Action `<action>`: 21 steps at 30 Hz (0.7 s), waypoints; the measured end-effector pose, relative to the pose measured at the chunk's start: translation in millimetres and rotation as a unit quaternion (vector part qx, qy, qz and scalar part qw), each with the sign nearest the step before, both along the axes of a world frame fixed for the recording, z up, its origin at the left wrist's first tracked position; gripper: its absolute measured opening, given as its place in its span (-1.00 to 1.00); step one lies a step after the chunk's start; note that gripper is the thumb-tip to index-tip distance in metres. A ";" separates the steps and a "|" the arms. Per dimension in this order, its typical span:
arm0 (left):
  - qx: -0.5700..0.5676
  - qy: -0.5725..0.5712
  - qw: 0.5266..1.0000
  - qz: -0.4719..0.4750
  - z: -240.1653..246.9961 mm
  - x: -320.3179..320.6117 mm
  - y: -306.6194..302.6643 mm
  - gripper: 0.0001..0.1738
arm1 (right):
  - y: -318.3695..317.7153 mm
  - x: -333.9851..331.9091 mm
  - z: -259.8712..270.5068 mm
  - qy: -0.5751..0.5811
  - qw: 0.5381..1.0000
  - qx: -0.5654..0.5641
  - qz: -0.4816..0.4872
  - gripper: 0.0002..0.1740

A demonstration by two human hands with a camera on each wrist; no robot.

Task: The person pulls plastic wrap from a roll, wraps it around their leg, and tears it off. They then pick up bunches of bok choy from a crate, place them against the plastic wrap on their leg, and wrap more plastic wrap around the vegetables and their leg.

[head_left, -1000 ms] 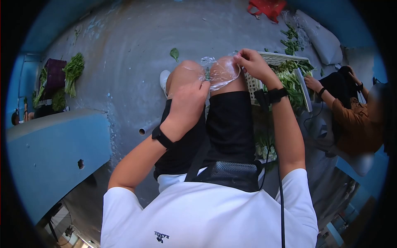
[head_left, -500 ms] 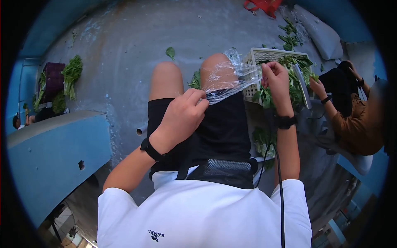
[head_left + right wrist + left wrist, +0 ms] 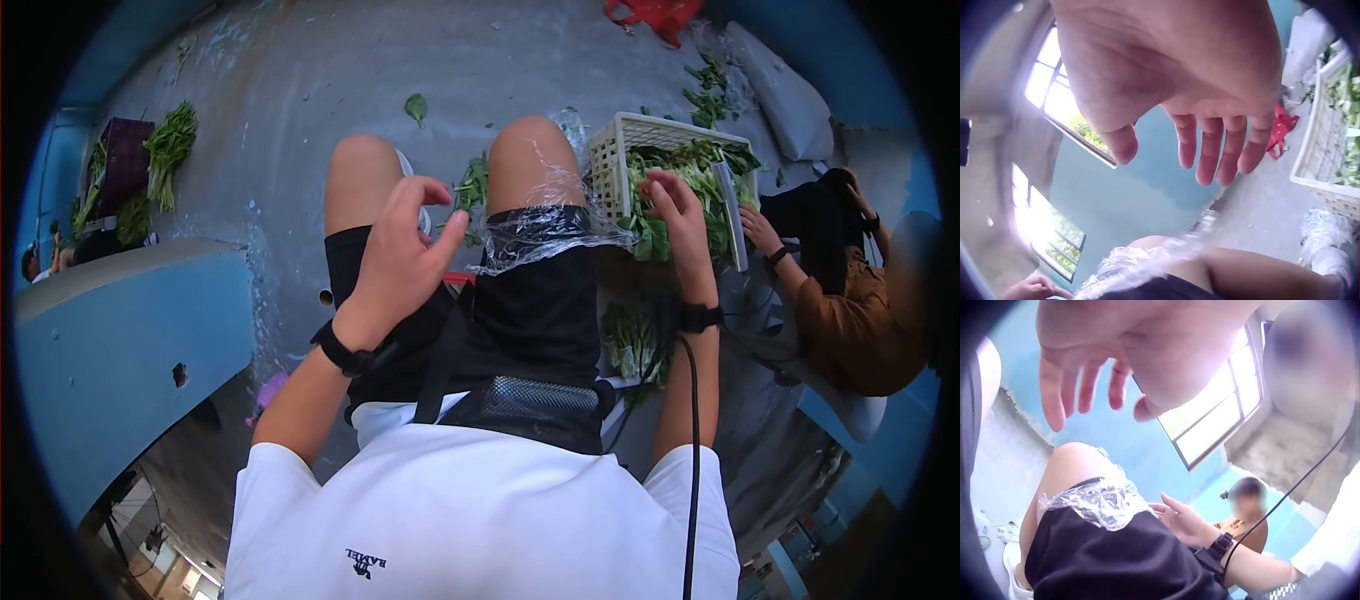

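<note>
A crumpled sheet of clear plastic film (image 3: 535, 240) lies draped over the wearer's right thigh, just behind the knee. My left hand (image 3: 405, 245) hovers left of the film above the lap, thumb and fingers spread apart with nothing between them. On the other side, my right hand (image 3: 683, 225) is held in the air near a white plastic crate (image 3: 608, 165), its fingers loosely bent and holding nothing. In the right wrist view, the palm faces the film (image 3: 1129, 265) from above. Leafy greens (image 3: 650, 185) fill the crate.
A metal-edged strip (image 3: 730, 215) leans across the crate, beside a seated person in a brown shirt (image 3: 860, 310). Loose greens (image 3: 472, 188) lie on the floor between the knees. A blue ledge (image 3: 140, 335) stands at left, and a cable (image 3: 693, 450) hangs along the right arm.
Both hands have let go of the plastic film they were pinching and stretching between them. It has settled on the right thigh, and the hands have moved apart.
</note>
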State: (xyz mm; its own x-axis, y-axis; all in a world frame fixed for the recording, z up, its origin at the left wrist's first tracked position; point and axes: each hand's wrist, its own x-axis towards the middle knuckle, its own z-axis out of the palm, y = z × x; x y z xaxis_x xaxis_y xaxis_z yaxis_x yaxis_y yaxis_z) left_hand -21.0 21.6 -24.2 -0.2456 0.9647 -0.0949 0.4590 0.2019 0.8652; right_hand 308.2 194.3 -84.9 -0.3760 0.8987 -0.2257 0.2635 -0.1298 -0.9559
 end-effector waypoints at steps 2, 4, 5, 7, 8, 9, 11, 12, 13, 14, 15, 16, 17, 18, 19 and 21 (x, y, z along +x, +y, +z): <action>-0.026 0.008 0.999 0.035 -23.5 -3.2 9.3 -0.66 | 8.7 -30.6 15.2 0.004 0.998 0.058 0.034 -0.61; -0.227 -0.017 0.972 -0.061 -37.6 1.5 19.7 -0.57 | 7.9 -64.4 30.4 -0.118 0.975 0.079 0.169 -0.64; -0.223 -0.017 0.973 -0.058 -45.8 1.9 23.0 -0.57 | 6.1 -73.8 31.9 -0.118 0.974 0.084 0.172 -0.64; -0.266 -0.163 0.945 -0.103 -54.2 3.3 30.2 -0.54 | 4.8 -87.2 31.5 -0.127 0.964 0.048 0.229 -0.70; -0.225 -0.199 0.950 -0.082 -58.1 5.4 28.7 -0.62 | 2.4 -90.1 30.1 -0.112 0.967 0.045 0.226 -0.75; -0.225 -0.202 0.950 -0.079 -61.7 6.0 27.5 -0.62 | 2.5 -90.4 27.2 -0.113 0.966 0.044 0.230 -0.75; -0.148 -0.285 0.947 -0.012 -72.7 3.5 27.6 -0.71 | 3.3 -90.1 18.3 -0.070 0.978 -0.008 0.195 -0.79; -0.125 -0.273 0.954 0.000 -76.0 -0.1 30.2 -0.70 | 9.2 -86.0 4.6 -0.054 0.980 0.007 0.192 -0.83; -0.125 -0.274 0.954 0.001 -76.4 -2.3 33.2 -0.70 | 11.6 -88.7 -2.2 -0.054 0.980 0.006 0.193 -0.83; -0.112 -0.285 0.951 0.041 -76.0 -3.4 36.3 -0.62 | 14.0 -90.7 -7.4 -0.005 0.986 0.056 0.154 -0.83; -0.098 -0.297 0.947 0.080 -73.5 -3.5 38.2 -0.53 | 15.1 -92.9 -10.8 0.045 0.987 0.105 0.115 -0.84; -0.096 -0.288 0.950 0.079 -67.3 -3.0 39.7 -0.40 | 16.3 -95.2 -12.9 0.033 0.994 0.051 0.091 -0.82; -0.094 -0.288 0.950 0.078 -65.4 -2.1 40.4 -0.40 | 16.5 -97.1 -14.2 0.033 0.994 0.054 0.092 -0.82; -0.149 -0.352 0.918 0.109 -63.8 -1.0 41.8 -0.42 | 14.0 -102.4 -12.3 0.022 0.997 0.061 0.047 -0.82; -0.203 -0.413 0.877 0.138 -62.3 1.0 43.1 -0.43 | 11.2 -107.3 -10.7 0.012 0.998 0.067 0.002 -0.81; -0.202 -0.384 0.895 0.107 -57.9 9.8 45.4 -0.49 | 6.7 -114.7 -6.5 -0.012 0.996 0.085 -0.010 -0.80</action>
State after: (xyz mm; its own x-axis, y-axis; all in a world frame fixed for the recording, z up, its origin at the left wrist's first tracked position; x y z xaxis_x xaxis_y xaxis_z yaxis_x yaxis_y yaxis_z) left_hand -11.2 67.1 -82.1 -0.1336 0.7524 -0.6450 -0.3254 0.5814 0.7457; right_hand 193.5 201.0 -91.4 -0.3537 0.9321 -0.0781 0.2858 0.0281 -0.9579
